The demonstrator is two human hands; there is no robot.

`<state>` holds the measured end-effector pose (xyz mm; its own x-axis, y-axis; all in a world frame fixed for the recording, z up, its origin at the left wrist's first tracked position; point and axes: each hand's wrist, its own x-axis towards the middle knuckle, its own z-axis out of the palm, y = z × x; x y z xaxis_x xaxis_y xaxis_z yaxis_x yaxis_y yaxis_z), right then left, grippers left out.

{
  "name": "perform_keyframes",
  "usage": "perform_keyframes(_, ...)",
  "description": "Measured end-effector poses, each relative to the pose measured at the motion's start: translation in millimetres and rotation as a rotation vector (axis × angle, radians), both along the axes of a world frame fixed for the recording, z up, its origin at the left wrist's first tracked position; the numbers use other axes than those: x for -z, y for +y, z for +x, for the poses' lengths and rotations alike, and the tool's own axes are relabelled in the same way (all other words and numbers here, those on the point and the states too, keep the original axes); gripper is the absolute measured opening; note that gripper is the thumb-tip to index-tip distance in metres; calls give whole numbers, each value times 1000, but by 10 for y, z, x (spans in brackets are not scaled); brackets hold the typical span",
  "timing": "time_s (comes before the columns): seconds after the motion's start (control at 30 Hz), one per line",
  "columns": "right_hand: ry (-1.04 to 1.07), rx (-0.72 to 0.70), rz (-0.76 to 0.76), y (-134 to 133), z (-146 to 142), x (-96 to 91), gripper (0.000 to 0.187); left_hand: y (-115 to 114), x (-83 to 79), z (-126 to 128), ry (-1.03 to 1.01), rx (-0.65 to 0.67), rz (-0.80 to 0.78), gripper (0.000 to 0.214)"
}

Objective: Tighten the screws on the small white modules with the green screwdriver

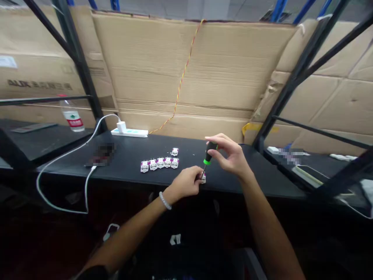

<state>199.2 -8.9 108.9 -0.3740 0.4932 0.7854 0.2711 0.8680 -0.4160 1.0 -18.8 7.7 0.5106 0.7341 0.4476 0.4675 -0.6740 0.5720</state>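
Note:
My right hand [229, 153] grips the black and green handle of a small screwdriver [208, 155], held almost upright. Its tip rests on a small white and purple part [203, 178] near the front edge of the black table [131, 147]. My left hand [186, 182] is closed around that part and pins it on the table; a bead bracelet sits on the wrist. A row of several similar white and purple parts [159, 163] lies just left of my hands, with one more part [175, 151] behind the row.
A white power strip [129, 132] with a plugged charger lies at the back, its white cable [67, 153] looping off the front-left edge. A water bottle [71, 116] stands far left. Cardboard sheets [189, 70] wall the back; black frame struts [291, 89] stand either side.

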Motion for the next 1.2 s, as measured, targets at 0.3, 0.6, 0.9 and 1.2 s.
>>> perform_keyframes(0.3,23,-146,-80,-35,-15,46,42,10,30,6,1,1,6,14)
perform_keyframes(0.6,-21,17,106,-30,-19,-7,36,4,16,9,0,-1,8,14)
perform_keyframes(0.9,-9,70,129,-29,-34,-12,28,-40,23,23,-5,-17,40,15)
perform_keyframes(1.2,-24,-64,28,-54,-18,78,46,-43,33,37,13,-47,53,15)
